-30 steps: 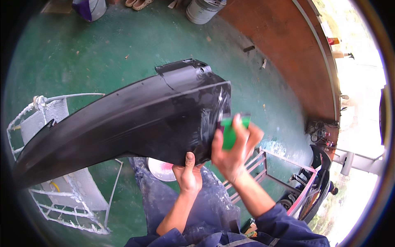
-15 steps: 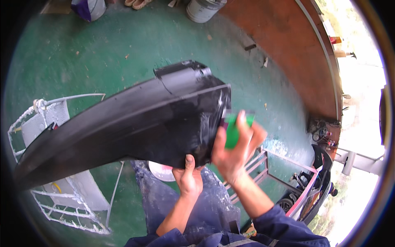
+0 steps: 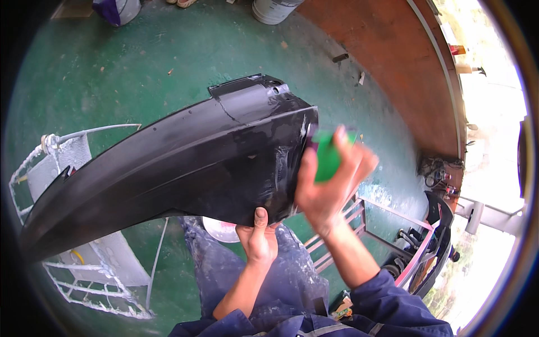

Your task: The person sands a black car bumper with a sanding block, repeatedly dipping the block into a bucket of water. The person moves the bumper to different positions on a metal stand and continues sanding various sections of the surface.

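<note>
A long, curved black car body panel (image 3: 185, 163), probably a fender, lies across the middle, its narrow end at the far left and its broad end before me. Whitish scuffs mark the broad end. My left hand (image 3: 258, 238) grips its lower edge, thumb on the face and the fingers hidden behind. Against or just beside the right edge is a green sanding block (image 3: 328, 160) with a dark purplish side. My right hand (image 3: 339, 182), smeared by motion, holds that block; whether it touches the edge I cannot tell.
A white-crusted metal stand (image 3: 106, 281) shows beneath the panel at left. A round white container (image 3: 222, 230) is partly hidden below it. To the right stand a pinkish metal frame (image 3: 393, 213) and a black part (image 3: 441, 224). Buckets, including a white one (image 3: 275, 8), line the far side.
My right hand has moved up and slightly right with the green sanding block. The panel's broad end sits a little higher in view. My left hand keeps its grip.
</note>
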A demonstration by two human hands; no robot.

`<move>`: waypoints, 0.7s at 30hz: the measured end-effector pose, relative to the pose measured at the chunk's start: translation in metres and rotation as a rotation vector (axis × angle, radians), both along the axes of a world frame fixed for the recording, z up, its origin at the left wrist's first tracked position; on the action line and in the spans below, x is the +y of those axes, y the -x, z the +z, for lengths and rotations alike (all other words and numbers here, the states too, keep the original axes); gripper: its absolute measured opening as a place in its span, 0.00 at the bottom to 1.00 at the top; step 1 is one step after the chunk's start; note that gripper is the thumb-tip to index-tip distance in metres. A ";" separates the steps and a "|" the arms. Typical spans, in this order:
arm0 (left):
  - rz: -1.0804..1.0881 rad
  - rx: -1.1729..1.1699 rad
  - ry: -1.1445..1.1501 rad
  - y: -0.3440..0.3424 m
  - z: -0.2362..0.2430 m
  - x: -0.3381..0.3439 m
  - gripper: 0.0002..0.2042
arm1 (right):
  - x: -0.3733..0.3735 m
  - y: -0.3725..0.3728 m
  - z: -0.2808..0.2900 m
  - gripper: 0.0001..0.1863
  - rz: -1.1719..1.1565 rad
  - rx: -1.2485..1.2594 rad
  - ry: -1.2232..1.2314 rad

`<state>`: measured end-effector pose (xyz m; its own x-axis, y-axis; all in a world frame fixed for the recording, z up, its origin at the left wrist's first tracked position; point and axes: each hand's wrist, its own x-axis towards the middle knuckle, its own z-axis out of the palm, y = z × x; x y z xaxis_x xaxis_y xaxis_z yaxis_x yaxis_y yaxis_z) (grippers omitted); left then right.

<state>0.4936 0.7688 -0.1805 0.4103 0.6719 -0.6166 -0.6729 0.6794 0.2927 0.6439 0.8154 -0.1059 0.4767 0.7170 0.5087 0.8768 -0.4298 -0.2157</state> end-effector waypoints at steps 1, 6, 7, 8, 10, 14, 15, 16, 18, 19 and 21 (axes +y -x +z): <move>-0.010 -0.014 -0.010 0.003 0.002 -0.001 0.22 | 0.023 -0.011 0.008 0.37 -0.043 0.068 -0.047; 0.029 0.028 0.034 -0.005 0.014 0.006 0.21 | -0.055 0.025 -0.013 0.36 0.014 -0.007 0.022; 0.015 0.027 0.029 -0.002 0.014 0.004 0.21 | -0.058 0.032 -0.009 0.35 0.033 -0.002 0.044; 0.014 0.016 0.030 -0.001 0.012 0.003 0.21 | -0.054 0.027 -0.009 0.35 0.035 -0.012 0.052; 0.020 0.010 0.027 0.000 0.006 0.002 0.22 | -0.017 0.009 -0.003 0.35 -0.009 0.038 -0.005; 0.018 0.059 0.105 -0.003 0.012 0.006 0.22 | -0.024 0.018 -0.007 0.35 -0.036 0.013 -0.016; -0.005 0.029 0.074 -0.002 0.012 0.005 0.21 | -0.050 0.028 -0.014 0.35 -0.018 0.001 0.012; -0.007 0.036 0.075 -0.001 0.011 0.004 0.21 | -0.058 0.041 -0.007 0.35 0.006 0.028 0.067; -0.011 0.048 0.078 -0.002 0.009 0.003 0.21 | -0.046 0.020 -0.012 0.34 0.039 -0.020 0.029; -0.003 0.055 0.077 0.000 0.008 0.001 0.21 | -0.015 0.006 -0.005 0.33 0.005 0.026 -0.012; 0.021 0.058 0.070 -0.003 0.009 0.006 0.20 | 0.048 -0.013 0.014 0.31 -0.054 0.108 -0.102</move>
<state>0.4965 0.7745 -0.1715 0.3588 0.6342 -0.6849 -0.6705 0.6855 0.2836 0.6574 0.8629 -0.0915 0.5687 0.6360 0.5216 0.8225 -0.4463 -0.3525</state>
